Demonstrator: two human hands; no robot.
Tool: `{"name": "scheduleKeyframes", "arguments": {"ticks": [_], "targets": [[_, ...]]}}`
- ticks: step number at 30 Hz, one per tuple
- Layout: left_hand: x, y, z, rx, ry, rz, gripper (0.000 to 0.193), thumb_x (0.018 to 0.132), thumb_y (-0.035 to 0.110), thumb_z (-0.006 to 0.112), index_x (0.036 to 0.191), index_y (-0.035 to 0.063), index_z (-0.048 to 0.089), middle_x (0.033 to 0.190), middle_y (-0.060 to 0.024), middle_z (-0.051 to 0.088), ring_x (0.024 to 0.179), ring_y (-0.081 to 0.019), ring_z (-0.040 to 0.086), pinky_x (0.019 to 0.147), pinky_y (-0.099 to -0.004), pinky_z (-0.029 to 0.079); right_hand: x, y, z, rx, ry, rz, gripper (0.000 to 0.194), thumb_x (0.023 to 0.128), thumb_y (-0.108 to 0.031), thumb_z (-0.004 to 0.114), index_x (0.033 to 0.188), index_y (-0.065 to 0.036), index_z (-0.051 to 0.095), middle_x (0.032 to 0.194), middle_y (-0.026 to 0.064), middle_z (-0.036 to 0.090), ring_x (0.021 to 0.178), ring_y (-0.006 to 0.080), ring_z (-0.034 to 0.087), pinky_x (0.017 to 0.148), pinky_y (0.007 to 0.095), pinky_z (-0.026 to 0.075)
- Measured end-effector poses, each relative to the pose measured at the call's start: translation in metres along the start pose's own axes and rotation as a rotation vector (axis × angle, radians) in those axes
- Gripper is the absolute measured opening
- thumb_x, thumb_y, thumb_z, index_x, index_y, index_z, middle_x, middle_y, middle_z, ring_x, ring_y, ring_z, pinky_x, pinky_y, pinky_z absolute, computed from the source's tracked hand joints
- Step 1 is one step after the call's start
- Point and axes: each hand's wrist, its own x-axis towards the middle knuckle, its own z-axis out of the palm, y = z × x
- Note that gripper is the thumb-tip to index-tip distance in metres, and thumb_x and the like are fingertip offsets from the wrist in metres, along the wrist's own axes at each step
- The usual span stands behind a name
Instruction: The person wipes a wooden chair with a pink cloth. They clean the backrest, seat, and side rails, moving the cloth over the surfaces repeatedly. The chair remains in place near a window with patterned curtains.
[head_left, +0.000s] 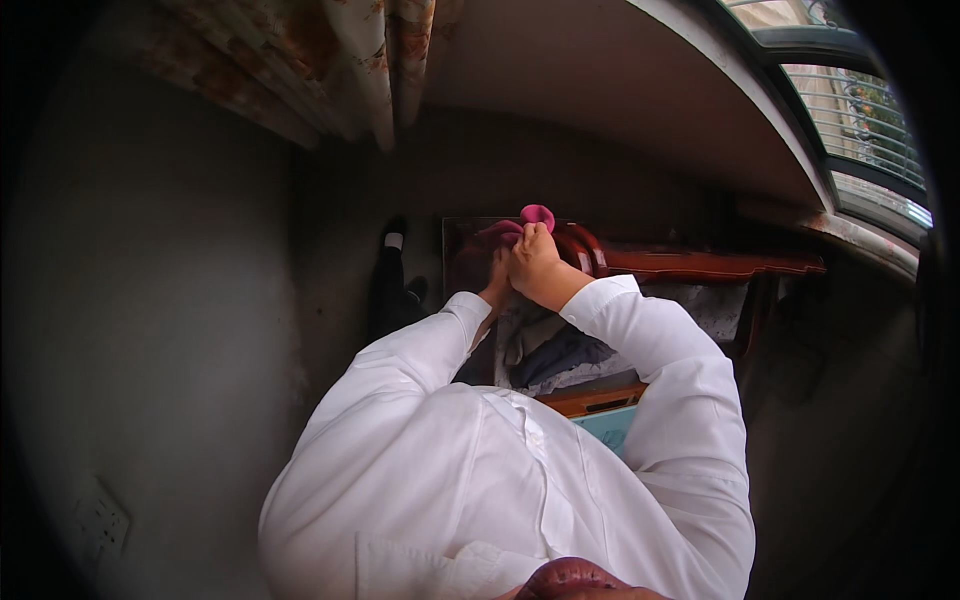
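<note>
A pink cloth item (538, 217) rises above the fingers of my right hand (536, 259), which is closed on it. My left hand (501, 274) is close beside the right one, with more of the pink material at its fingertips; its fingers are partly hidden, so its hold is unclear. Both hands are over a dark, glossy surface (461, 255) beside a curved red-brown wooden piece (585, 247). Below my right wrist lies a dark cloth (562, 356) inside an open drawer (600, 401) with pale lining.
The polished wooden furniture (697, 262) runs to the right, towards a barred window (862, 120). A floral curtain (360, 60) hangs at the upper left. A dark-clothed leg (390, 289) shows left of the furniture. A wall socket (103, 517) is at the lower left.
</note>
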Motion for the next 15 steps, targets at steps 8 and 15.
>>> {"name": "scheduleKeyframes", "arguments": {"ticks": [8, 15], "targets": [[-0.049, 0.063, 0.026, 0.02, 0.195, 0.463, 0.032, 0.1, 0.018, 0.055, 0.128, 0.0024, 0.053, 0.122, -0.0172, 0.059, 0.112, -0.0272, 0.057, 0.093, -0.0406, 0.046, -0.05, 0.026, 0.0, -0.05, 0.17, 0.005, 0.033, 0.096, -0.033, 0.053, 0.112, -0.018, 0.078, 0.122, 0.0111, 0.067, 0.113, 0.0269, 0.054, 0.087, 0.0395, 0.038], [-0.004, 0.03, 0.004, -0.051, 0.008, 0.017, 0.032, 0.1, 0.018, 0.057, 0.128, 0.0034, 0.053, 0.124, -0.0132, 0.06, 0.113, -0.0214, 0.058, 0.093, -0.0379, 0.047, -0.014, 0.009, -0.013, -0.012, 0.0, 0.041, 0.033, 0.095, -0.031, 0.055, 0.118, -0.021, 0.077, 0.125, 0.0066, 0.068, 0.115, 0.0255, 0.054, 0.087, 0.0381, 0.038]]}}
